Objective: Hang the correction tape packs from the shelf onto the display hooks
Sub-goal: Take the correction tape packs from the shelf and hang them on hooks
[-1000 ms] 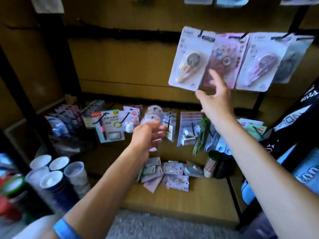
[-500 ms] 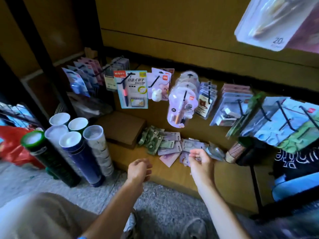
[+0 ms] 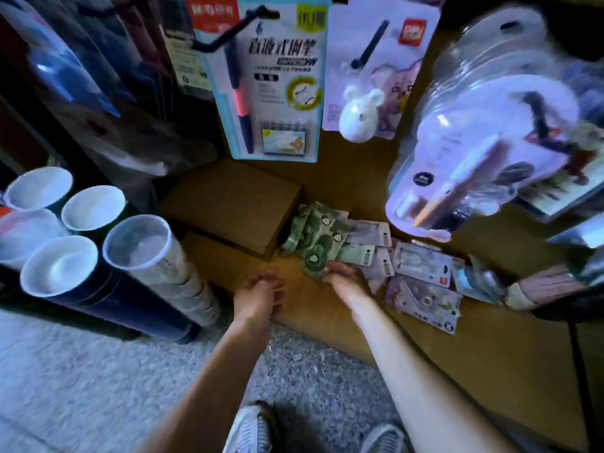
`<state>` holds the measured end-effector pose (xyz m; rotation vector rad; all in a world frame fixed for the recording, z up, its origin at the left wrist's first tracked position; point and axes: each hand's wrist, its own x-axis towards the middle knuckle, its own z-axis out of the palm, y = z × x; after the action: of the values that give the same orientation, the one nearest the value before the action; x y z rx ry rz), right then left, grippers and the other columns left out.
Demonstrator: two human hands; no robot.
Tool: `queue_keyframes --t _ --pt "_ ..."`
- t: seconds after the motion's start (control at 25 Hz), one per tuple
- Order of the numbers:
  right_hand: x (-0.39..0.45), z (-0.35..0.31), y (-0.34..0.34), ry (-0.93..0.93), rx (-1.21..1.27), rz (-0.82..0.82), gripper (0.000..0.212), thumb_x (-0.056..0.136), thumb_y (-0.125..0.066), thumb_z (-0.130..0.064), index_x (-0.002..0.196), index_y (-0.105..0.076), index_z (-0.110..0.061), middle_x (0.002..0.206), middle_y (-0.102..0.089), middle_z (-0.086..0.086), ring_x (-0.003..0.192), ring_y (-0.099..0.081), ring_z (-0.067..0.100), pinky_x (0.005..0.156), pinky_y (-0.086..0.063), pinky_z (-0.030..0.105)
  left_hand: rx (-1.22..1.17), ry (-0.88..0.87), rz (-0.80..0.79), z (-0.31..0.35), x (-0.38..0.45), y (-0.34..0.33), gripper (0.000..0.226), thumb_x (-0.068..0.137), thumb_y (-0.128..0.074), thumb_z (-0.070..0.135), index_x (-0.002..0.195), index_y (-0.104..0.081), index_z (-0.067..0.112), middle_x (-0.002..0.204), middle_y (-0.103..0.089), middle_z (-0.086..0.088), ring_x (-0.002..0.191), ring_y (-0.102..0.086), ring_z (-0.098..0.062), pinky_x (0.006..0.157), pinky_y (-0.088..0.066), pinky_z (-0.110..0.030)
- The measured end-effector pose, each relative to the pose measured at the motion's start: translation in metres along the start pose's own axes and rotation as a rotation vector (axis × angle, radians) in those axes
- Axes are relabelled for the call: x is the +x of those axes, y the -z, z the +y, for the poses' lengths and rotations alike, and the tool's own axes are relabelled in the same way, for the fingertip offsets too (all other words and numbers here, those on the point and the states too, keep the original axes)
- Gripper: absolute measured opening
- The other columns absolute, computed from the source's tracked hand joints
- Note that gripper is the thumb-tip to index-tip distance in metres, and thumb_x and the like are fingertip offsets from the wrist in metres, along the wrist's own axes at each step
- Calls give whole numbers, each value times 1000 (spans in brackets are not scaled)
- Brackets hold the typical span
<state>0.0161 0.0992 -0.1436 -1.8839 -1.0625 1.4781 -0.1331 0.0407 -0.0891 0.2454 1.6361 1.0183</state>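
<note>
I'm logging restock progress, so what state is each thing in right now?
green packs: loose heap on shelf, unhung
purple packs: lying flat on shelf, unhung
right hand: on the green heap's near edge, grip unclear
left hand: loosely curled, empty
pen pack: hanging on hook
cardboard box: closed

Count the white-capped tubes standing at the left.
5, clustered at the left: one at the back left, one right of it, one partly cut off at the left edge, one at the front, and one nearest the shelf. More may be hidden beyond the frame.
</note>
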Motion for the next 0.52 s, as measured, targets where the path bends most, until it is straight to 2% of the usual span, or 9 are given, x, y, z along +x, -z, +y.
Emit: queue_keyframes --t 0.16,0.28,0.4,0.52 --pt "28 4 -26 18 35 -32 43 85 -69 -7 127 -64 -14 117 -55 -3 107 -46 7 83 -33 13 12 11 -11 -1 31 -4 21 94 -49 10 105 -66 15 99 -69 -6 88 -63 -23 65 -44 -30" --pt "24 3 -29 34 135 -3 47 83 -69 -1 129 -63 -12 119 -55 -2 111 -45 7 85 -34 13 11 16 -26 -7 34 -6 22 95 -47 8 106 -66 13 99 -69 -7 85 -62 -21 67 -46 -30" --pt "0 11 -20 40 259 78 45 79 -73 -1 122 -68 -13 119 -60 -3 109 -52 11 82 -41 17 5 6 -19 -11 27 -7 21 93 -50 7 105 -66 13 98 -69 -8 85 -63 -22 66 -46 -30" --pt "-45 17 1 88 339 186 31 78 -74 0 104 -75 -18 99 -69 -9 89 -61 5 70 -46 8 -7 -17 -3 -10 3 -8 17 90 -53 7 96 -68 15 95 -71 -7 84 -64 -23 66 -46 -31"
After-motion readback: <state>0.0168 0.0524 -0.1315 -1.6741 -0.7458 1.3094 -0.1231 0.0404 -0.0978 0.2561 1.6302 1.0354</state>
